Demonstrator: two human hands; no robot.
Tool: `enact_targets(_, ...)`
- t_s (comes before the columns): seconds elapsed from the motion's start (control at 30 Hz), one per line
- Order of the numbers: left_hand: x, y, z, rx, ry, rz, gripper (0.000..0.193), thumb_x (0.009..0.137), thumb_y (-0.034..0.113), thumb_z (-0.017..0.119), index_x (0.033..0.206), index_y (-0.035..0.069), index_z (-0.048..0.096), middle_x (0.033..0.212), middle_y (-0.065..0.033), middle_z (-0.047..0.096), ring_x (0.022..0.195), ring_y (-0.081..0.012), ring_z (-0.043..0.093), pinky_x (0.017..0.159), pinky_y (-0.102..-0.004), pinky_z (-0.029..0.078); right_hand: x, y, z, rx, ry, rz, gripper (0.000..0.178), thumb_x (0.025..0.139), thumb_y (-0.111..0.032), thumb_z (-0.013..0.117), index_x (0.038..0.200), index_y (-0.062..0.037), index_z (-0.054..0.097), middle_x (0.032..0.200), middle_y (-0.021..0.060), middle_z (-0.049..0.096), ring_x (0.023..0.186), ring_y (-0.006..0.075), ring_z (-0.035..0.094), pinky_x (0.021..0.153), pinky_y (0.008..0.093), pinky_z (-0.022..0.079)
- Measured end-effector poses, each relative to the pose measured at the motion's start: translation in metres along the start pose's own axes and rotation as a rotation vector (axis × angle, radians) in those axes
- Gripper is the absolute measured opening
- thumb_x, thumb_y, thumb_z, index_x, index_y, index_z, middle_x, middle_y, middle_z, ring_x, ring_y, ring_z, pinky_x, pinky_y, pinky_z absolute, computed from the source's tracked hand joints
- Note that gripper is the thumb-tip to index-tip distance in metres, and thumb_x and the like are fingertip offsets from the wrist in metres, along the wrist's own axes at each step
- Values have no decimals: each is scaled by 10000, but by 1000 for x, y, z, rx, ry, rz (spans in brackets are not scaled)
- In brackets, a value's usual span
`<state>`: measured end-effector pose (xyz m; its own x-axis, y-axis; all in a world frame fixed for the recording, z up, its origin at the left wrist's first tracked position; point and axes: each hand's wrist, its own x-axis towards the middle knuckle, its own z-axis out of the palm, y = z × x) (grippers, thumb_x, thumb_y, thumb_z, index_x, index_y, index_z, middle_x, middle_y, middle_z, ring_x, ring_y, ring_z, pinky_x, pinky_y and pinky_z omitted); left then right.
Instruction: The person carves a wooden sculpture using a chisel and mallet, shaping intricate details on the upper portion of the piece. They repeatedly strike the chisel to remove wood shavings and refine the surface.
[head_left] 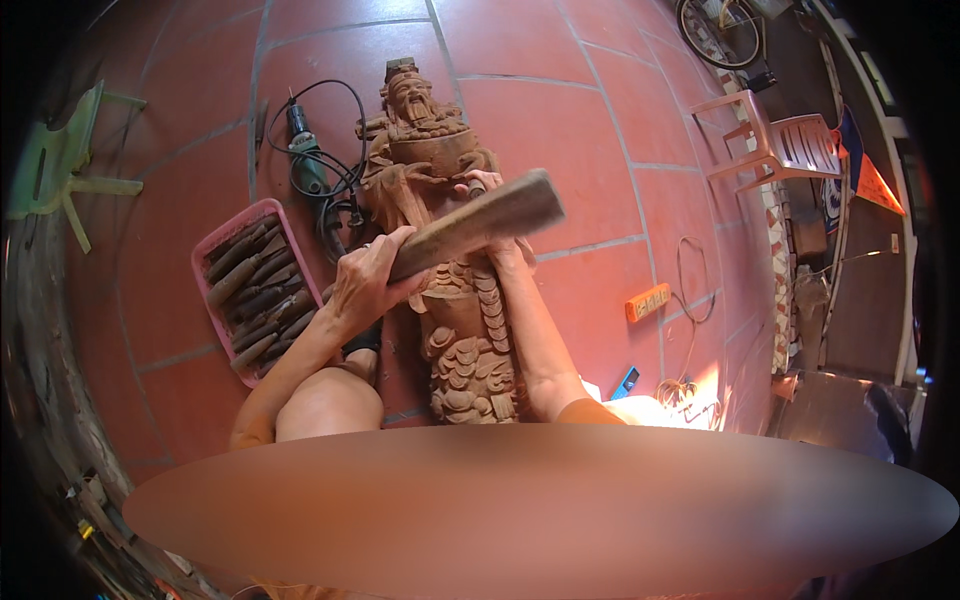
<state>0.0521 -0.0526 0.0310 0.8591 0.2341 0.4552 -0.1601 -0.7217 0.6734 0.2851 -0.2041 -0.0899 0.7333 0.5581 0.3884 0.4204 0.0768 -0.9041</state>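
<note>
A carved wooden statue (468,365) of a bearded figure in a hat lies on the floor, its head away from me. My left hand (368,275) is closed round the narrow end of a flat wooden mallet (490,222), which slants up to the right across the statue's middle. Partly covered by the mallet, my right hand (508,250) rests at the statue's chest and belly. Its fingers wrap a dark, round-ended handle (477,187), seemingly a chisel's; the blade is hidden.
Left of the statue stands a pink tray (205,243) of wooden-handled chisels (255,285). Beyond it lie a green power tool (308,165) and its black cord. An orange power strip (648,302), a blue object (625,382) and a pink chair (765,140) are on the right; a green stool (70,160) is far left.
</note>
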Motion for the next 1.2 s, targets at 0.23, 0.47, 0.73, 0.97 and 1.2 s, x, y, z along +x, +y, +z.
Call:
enact_targets(0.23,-2,-16,11,37,6,-28,602,844,255,815,1329,30,539,949,-188,693,794,-366,716,687,-424,586,1,13,-8,-461,-158,1,291,961,-188,664,1215,-47,656,1141,132,704,1029,296,715,850,391,580)
enact_targets(0.47,-2,-14,21,161,-152,-182,537,863,242,800,1298,48,552,1001,-207,713,847,-384,726,711,-426,595,-6,-6,0,320,-2,79,329,1000,-178,644,1277,-23,560,1233,104,608,1120,242,636,934,380,542)
enact_targets(0.73,-4,-13,31,52,-85,-139,528,858,313,788,1258,33,587,966,-203,715,816,-357,733,687,-424,589,12,-39,5,-482,67,-195,178,956,-77,706,1115,-27,643,1084,125,642,1018,300,623,868,394,506)
enact_targets(0.97,3,-2,15,-181,-149,-417,496,876,201,786,1306,48,593,1003,-203,733,950,-315,743,814,-387,566,7,-19,-5,-637,-115,-215,241,839,-68,693,1071,-26,644,1018,203,651,930,423,649,769,471,533)
enact_targets(1.2,2,-11,21,-426,-120,-636,366,919,140,753,1237,14,622,994,-52,730,897,-112,666,825,-296,541,9,-39,-2,-470,79,-293,234,873,-72,668,1105,-57,644,1025,160,681,966,367,682,805,435,571)
